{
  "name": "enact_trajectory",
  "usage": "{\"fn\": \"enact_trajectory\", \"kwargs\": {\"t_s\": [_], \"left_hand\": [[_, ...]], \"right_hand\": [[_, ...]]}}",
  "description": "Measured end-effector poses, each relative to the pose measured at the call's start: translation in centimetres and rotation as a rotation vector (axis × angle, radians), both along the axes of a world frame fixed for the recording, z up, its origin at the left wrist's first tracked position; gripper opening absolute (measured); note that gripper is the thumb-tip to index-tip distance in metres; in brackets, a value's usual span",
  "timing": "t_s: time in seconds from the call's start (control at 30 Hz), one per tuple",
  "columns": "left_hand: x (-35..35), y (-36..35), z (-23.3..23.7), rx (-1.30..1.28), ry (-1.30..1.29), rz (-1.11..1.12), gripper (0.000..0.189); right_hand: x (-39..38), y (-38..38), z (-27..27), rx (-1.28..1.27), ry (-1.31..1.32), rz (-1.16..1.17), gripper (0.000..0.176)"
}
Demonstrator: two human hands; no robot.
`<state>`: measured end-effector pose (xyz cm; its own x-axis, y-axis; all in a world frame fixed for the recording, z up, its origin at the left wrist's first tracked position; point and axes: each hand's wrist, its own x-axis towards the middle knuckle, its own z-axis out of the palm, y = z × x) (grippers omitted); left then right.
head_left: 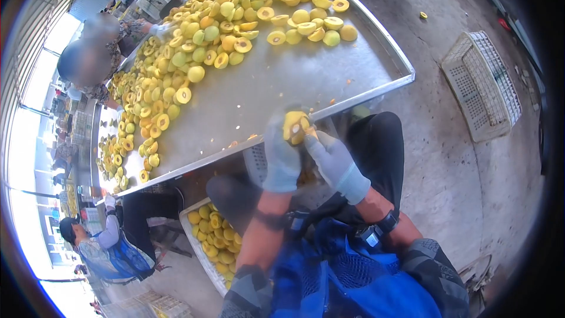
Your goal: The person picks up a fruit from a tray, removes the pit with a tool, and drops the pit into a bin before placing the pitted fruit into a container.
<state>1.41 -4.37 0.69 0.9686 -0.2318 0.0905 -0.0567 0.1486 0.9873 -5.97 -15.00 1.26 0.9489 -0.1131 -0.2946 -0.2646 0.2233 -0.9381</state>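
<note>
My left hand point(281, 162), in a pale glove, is closed around a cut yellow peach point(295, 128), held up just off the table's near edge. The pit shows in the peach's cut face. My right hand point(336, 165), also gloved, is pinched at the right side of the peach, fingertips against it. What sits between those fingers is hidden. Beyond my hands, many halved yellow peaches point(226, 23) lie heaped on the metal table point(265, 88), some cut side up.
Below the table, a crate of whole peaches point(215, 235) stands left of my legs. A white plastic crate point(479, 85) lies on the floor at right. Co-workers are at the table's far side and at left. The table has a raised metal rim point(376, 85).
</note>
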Motion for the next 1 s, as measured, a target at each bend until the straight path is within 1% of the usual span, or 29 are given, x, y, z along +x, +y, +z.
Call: {"fn": "enact_trajectory", "kwargs": {"t_s": [0.13, 0.17, 0.2, 0.27, 0.33, 0.43, 0.53, 0.6, 0.67, 0.73, 0.8, 0.83, 0.9, 1.0], "left_hand": [[-0.1, -0.1, 0.2, -0.012, -0.026, -0.032, 0.025], [-0.2, -0.2, 0.5, -0.004, -0.026, -0.041, 0.028], [-0.4, -0.3, 1.1, 0.007, -0.005, -0.045, 0.035], [-0.9, -0.5, 1.5, 0.047, -0.009, -0.037, 0.043], [-1.2, -0.8, 1.7, 0.102, -0.061, -0.009, 0.042], [-1.9, -1.1, 3.4, 0.286, -0.144, 0.051, 0.04], [-1.6, -1.1, 3.4, 0.148, 0.005, 0.023, 0.041], [-2.0, -1.6, 4.1, 0.287, -0.122, 0.097, 0.043], [-2.1, -1.6, 4.3, 0.263, -0.079, 0.115, 0.045], [-1.9, -1.3, 3.8, 0.074, 0.131, 0.073, 0.049], [-1.5, -0.9, 3.7, 0.052, 0.173, 0.045, 0.052], [-1.4, -0.7, 3.5, 0.041, 0.196, 0.03, 0.053], [-1.0, -0.4, 2.8, 0.038, 0.168, 0.0, 0.055], [-1.1, -0.3, 2.3, 0.033, 0.115, 0.001, 0.055]], "right_hand": [[-0.1, 0.1, -0.9, -0.081, -0.074, -0.006, 0.039], [-0.2, 0.1, -1.1, -0.11, -0.088, 0.002, 0.04], [-0.3, 0.1, -1.2, -0.139, -0.1, 0.009, 0.041], [-0.4, 0.0, -1.1, -0.1, -0.085, 0.012, 0.041], [-0.5, -0.2, -1.1, -0.108, -0.103, 0.018, 0.041], [-0.8, -0.1, -1.3, -0.181, -0.173, 0.02, 0.04], [-0.9, 0.1, -1.1, -0.244, -0.207, 0.025, 0.039], [-1.0, 0.2, -1.5, -0.283, -0.195, 0.05, 0.038], [-1.2, 0.3, -1.6, -0.267, -0.194, 0.07, 0.038], [-1.3, 0.3, -1.6, -0.237, -0.181, 0.097, 0.038], [-1.4, 0.3, -1.5, -0.195, -0.156, 0.132, 0.038], [-1.5, 0.3, -1.2, -0.119, -0.117, 0.157, 0.039], [-1.6, 0.1, -0.7, 0.03, -0.04, 0.204, 0.039], [-1.7, 0.4, -1.2, 0.03, -0.025, 0.189, 0.039]]}}
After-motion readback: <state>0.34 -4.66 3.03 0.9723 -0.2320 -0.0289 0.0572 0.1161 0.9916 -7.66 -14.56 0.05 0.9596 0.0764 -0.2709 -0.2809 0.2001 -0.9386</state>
